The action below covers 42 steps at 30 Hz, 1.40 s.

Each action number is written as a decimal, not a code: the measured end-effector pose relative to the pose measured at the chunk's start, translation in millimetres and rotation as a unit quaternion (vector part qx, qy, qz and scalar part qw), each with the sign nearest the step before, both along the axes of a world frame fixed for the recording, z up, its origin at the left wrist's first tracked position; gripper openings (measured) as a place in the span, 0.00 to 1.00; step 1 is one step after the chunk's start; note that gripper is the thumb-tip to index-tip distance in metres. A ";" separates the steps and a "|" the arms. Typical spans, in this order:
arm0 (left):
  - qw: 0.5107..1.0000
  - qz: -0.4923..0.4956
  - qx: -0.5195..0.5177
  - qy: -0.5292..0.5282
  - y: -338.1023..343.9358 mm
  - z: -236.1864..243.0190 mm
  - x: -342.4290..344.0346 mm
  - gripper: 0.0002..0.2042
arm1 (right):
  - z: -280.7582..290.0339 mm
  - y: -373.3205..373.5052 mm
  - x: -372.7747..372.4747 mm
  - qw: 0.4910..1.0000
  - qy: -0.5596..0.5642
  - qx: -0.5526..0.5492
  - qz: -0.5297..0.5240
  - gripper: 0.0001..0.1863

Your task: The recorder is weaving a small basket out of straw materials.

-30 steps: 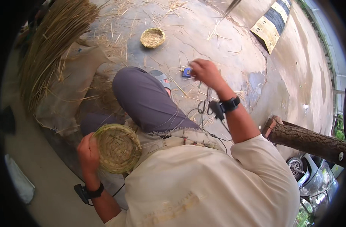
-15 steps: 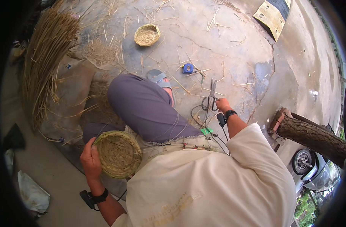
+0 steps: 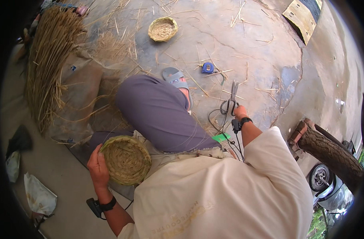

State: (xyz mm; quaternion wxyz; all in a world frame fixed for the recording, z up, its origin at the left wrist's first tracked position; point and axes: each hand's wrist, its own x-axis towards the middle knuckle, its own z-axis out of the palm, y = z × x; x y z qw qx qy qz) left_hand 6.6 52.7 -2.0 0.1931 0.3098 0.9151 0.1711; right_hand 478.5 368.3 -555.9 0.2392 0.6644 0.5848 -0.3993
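Note:
A shallow round woven straw basket (image 3: 126, 161), greenish at its rim, rests by my lap, tilted toward me. My left hand (image 3: 98, 165) grips its left rim, the thumb and fingers closed over the edge. Out to the right, my right hand (image 3: 241, 112) is closed at the handle loops of a pair of dark metal scissors (image 3: 233, 93), whose blades point away from me. The fingertips are partly hidden there. Thin straw strands stretch from the basket across my trousers.
A second straw basket (image 3: 163, 29) sits on the floor ahead. A blue tape measure (image 3: 208, 67) lies beyond the scissors, among loose straw. At left stands a big straw bundle (image 3: 54, 59). A log (image 3: 325, 149) lies at right, near a vehicle wheel (image 3: 320, 177). A black cable (image 3: 216, 125) trails by my right hand.
The whole view has shifted slightly, so floor things sit further right and higher. My left hand keeps its hold on the basket; my right hand stays at the scissors' handles.

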 end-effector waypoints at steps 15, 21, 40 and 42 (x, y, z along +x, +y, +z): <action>0.999 0.024 -0.039 -0.006 16.3 1.9 -8.7 0.18 | -64.6 -5.0 36.5 0.989 -0.064 -0.022 0.131 0.18; 0.999 0.032 -0.039 -0.010 12.4 -1.8 -6.6 0.18 | -84.1 -3.7 36.6 0.986 -0.091 -0.045 0.131 0.18; 0.998 0.038 -0.042 0.001 19.0 4.3 -0.3 0.18 | 25.8 24.2 -44.8 0.997 -0.063 -0.013 -0.029 0.21; 0.999 0.028 -0.043 0.018 13.0 3.6 3.8 0.18 | 34.0 30.1 -56.3 0.997 -0.069 0.013 -0.023 0.21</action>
